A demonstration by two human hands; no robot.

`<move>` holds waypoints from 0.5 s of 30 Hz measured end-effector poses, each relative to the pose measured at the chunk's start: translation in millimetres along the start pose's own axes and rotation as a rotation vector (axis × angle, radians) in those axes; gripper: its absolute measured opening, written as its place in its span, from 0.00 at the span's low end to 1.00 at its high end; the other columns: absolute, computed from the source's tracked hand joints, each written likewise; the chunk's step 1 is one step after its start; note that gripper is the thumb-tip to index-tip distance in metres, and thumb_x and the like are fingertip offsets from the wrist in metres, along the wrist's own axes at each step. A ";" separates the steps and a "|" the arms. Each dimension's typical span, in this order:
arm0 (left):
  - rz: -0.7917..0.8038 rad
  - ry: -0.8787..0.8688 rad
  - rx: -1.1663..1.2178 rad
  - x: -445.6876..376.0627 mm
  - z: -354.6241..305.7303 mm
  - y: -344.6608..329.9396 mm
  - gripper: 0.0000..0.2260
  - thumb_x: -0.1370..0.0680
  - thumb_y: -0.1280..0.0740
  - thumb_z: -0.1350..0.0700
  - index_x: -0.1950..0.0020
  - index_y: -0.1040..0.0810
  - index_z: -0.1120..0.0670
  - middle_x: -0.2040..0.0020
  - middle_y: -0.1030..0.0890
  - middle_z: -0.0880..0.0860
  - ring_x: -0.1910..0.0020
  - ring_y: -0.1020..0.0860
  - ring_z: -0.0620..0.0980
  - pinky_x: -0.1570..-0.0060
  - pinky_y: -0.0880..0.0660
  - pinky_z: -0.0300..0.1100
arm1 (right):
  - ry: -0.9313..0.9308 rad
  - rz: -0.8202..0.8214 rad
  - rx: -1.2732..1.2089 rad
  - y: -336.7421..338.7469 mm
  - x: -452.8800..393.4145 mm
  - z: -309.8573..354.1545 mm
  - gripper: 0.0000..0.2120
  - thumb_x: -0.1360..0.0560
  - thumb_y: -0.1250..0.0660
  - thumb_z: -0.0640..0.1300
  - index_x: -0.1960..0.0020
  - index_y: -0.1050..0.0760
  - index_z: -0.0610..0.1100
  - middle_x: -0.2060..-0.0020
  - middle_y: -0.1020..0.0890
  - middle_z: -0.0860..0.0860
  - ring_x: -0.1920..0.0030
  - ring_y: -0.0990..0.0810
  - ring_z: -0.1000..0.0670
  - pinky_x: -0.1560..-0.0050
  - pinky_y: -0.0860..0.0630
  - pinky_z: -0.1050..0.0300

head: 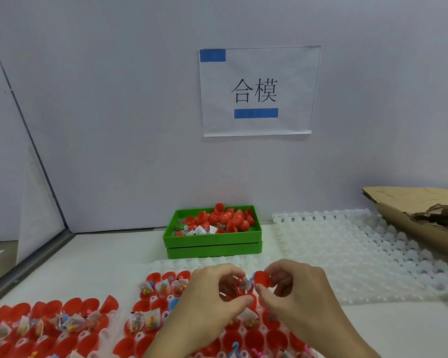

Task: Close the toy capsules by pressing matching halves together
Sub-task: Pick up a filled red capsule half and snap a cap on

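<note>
Your left hand (212, 288) pinches a filled red plastic capsule half (239, 289) while your right hand (295, 288) fingers clamp its red cap (262, 279) alongside, poised for pressing, before the green plastic tray (212, 240).

Tray of capsule halves (212, 228) behind the hands (243, 293); empty rack (360, 254) right; cardboard (419, 213) far right

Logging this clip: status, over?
Left hand grips filled half. Right hand holds red cap beside it. Capsule not closed. Toy packet sticks out between halves.
</note>
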State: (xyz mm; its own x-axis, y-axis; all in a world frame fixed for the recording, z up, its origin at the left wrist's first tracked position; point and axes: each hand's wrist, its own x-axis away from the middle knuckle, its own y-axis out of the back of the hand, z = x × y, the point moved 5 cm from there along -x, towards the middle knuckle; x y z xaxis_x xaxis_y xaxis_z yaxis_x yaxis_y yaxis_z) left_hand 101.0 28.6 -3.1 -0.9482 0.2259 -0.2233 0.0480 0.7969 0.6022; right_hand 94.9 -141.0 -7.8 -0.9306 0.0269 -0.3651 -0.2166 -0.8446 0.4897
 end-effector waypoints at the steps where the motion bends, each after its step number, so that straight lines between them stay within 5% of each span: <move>1: -0.010 0.001 0.009 0.8 0.4 1.1 0.12 0.29 0.23 0.56 0.54 0.20 0.40 0.61 0.16 0.42 0.60 0.18 0.39 0.58 0.22 0.32 | -0.001 0.005 -0.009 -0.6 0.0 0.0 0.05 0.35 0.22 0.46 0.62 0.18 0.51 0.69 0.17 0.55 0.70 0.19 0.57 0.68 0.24 0.66; 8: -0.027 0.005 0.058 6.7 3.4 5.2 0.11 0.29 0.22 0.56 0.51 0.18 0.44 0.58 0.16 0.40 0.59 0.17 0.42 0.56 0.20 0.36 | -0.067 0.106 -0.246 -6.1 4.5 0.7 0.08 0.31 0.24 0.39 0.56 0.21 0.48 0.65 0.14 0.53 0.66 0.16 0.53 0.66 0.23 0.65; 15: -0.027 0.022 0.079 15.3 11.6 11.8 0.12 0.29 0.22 0.53 0.50 0.18 0.40 0.55 0.16 0.40 0.56 0.17 0.40 0.53 0.21 0.34 | -0.055 0.120 -0.295 -10.3 11.1 0.2 0.07 0.31 0.23 0.45 0.55 0.16 0.54 0.63 0.15 0.55 0.64 0.19 0.56 0.62 0.24 0.65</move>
State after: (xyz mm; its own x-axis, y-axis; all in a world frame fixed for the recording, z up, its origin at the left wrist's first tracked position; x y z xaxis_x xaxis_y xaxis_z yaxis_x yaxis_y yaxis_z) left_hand 90.7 48.0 -8.4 -0.9561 0.1920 -0.2215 0.0462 0.8447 0.5332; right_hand 86.8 -131.9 -16.8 -0.9606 -0.0599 -0.2714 -0.0173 -0.9617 0.2734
